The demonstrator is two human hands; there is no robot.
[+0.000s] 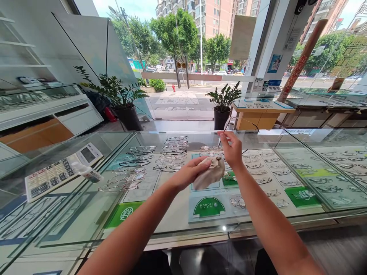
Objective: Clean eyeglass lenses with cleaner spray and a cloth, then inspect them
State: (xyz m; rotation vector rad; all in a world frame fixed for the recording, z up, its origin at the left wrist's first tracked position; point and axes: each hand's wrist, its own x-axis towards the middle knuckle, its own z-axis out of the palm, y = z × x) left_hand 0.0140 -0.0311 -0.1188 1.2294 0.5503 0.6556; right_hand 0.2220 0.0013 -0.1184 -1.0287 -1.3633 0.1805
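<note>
Above the glass counter (172,225), my left hand (190,172) grips a crumpled beige cloth (210,176), its fingers closed on the cloth's upper edge. Just to the right and a little higher, my right hand (232,149) pinches a thin-framed pair of glasses (249,123) between thumb and fingers. The glasses are raised above the counter's far edge, apart from the cloth; their thin outline is hard to make out against the background.
Many eyeglass frames (172,158) lie in rows under the glass. A large calculator (63,172) and a small white bottle (87,172) rest on the counter at the left. Potted plants (222,116) (129,116) stand beyond, before glass doors.
</note>
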